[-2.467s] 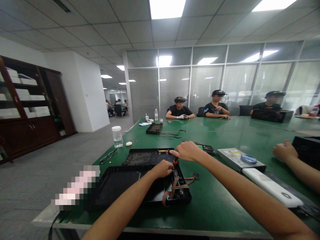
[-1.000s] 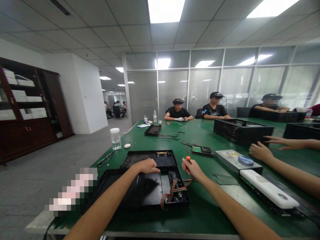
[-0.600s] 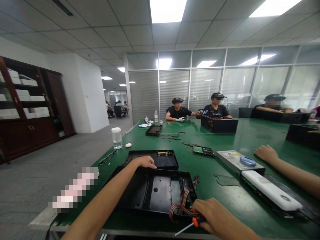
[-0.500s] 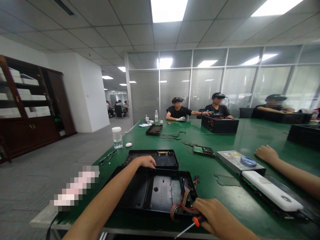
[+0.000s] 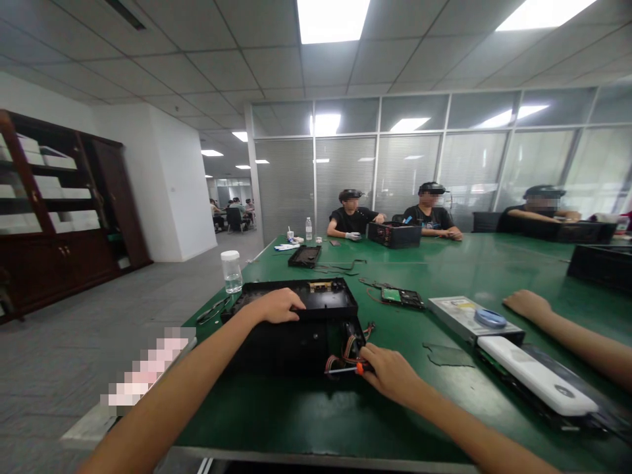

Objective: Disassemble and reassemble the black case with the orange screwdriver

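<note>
The black metal case [image 5: 296,342] is tilted on the near part of the table, its dark outer side towards me. My left hand [image 5: 279,305] is closed at its top edge, the fingertips partly hidden. Beyond that hand lies another black open tray-like part [image 5: 316,297] with a brass-coloured strip. My right hand [image 5: 388,368] grips a screwdriver [image 5: 360,368] with an orange and black handle, its shaft pointing left. The same hand is at the case's right end, beside a bundle of striped wires [image 5: 349,347].
Left of the case stand a clear jar [image 5: 232,273] and pliers-like tool [image 5: 213,311]. To the right lie a circuit part [image 5: 402,297], a silver drive box [image 5: 457,315] and a white device [image 5: 536,375]. Another person's arm [image 5: 567,329] rests nearby. Co-workers sit across the green table [image 5: 395,421].
The near case has tipped up and moved away from me, with both hands following. The screwdriver has swung level. Across the table, a co-worker's black box has shifted left.
</note>
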Tool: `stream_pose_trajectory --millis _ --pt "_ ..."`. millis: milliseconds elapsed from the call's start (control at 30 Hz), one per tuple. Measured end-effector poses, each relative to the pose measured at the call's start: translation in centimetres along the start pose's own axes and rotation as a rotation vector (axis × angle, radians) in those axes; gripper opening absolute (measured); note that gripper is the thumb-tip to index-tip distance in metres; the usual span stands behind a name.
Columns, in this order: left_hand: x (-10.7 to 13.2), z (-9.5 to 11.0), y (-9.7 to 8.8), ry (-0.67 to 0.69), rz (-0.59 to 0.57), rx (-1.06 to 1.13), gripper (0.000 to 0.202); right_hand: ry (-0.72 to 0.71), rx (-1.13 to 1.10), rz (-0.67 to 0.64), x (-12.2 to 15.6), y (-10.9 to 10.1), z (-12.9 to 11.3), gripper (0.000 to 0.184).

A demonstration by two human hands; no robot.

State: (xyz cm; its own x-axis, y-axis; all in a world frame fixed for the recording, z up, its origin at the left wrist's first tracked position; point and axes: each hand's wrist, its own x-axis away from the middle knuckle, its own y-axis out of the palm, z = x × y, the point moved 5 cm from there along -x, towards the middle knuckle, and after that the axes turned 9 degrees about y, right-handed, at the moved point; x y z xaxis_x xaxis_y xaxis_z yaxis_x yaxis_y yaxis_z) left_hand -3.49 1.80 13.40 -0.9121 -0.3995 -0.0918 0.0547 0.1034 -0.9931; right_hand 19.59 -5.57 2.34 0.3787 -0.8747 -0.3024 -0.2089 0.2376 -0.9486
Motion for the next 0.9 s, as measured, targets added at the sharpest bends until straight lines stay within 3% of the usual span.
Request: stream_pose_trajectory --millis 100,200,333,433,600,733,800,900 --pt "2.0 4.2 -1.5 -0.028 0.005 -0.059 0.023 -0.015 -0.016 0.009 -4.5 1.1 1.3 0.022" --pt "3.6 8.5 -1.1 0.019 -0.047 -0.044 0.016 -0.112 -0.102 0.008 -7.4 2.1 1.9 0.026" --pt "4.9 11.9 0.5 0.039 -0.073 -0.011 0.008 -0.295 -0.135 0.042 -7.9 3.0 3.1 0.038" --pt "5.3 12.7 2.1 0.026 -0.085 0.007 0.007 -0.235 -0.047 0.083 -7.1 3.2 6.4 0.043" --pt "5.1 12.0 5.5 -0.031 -0.198 0.038 0.011 -0.022 -0.04 0.047 -5.9 3.0 12.5 0.024" --pt "3.7 9.4 6.9 -0.162 -0.399 0.202 0.025 0.132 -0.193 0.082 -5.9 2.6 12.7 0.029" --pt "2.2 7.3 6.5 -0.207 -0.347 0.24 0.038 0.165 -0.249 0.059 -6.2 2.6 11.3 0.033" --pt "-0.1 3.5 5.7 -0.235 -0.079 0.084 0.04 0.164 -0.292 -0.012 -6.3 2.7 8.5 0.04"
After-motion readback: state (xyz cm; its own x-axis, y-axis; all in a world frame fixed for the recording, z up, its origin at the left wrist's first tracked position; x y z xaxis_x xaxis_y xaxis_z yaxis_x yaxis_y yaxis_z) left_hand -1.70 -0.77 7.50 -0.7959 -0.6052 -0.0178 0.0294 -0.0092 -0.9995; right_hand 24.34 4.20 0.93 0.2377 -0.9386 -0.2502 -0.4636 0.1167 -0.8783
